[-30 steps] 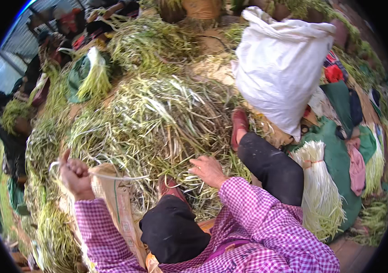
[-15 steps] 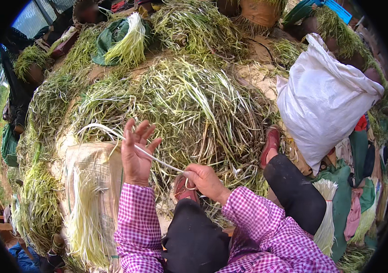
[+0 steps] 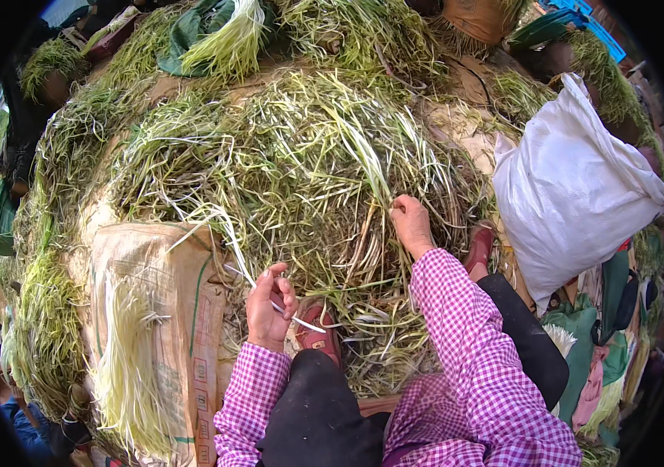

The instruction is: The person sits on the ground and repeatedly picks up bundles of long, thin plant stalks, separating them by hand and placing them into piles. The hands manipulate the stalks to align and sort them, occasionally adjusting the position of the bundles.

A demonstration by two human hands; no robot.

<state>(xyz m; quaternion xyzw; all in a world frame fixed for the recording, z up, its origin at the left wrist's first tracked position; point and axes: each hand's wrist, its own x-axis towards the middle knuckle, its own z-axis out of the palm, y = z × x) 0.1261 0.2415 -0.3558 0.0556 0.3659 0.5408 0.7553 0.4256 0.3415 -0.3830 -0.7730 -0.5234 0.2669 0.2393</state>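
Head view: two hands, left [image 3: 268,307] pinching one stalk [image 3: 248,268], right [image 3: 412,224] gripping heaped stalks [image 3: 301,156].

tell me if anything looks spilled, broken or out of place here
Nothing stands out. The left hand holds a pale stalk above the brown sack, the right hand reaches into the big heap of green stalks, and the white sack looks whole.

A white sack [image 3: 573,187] stands right; a printed tan sack [image 3: 164,311] lies left.
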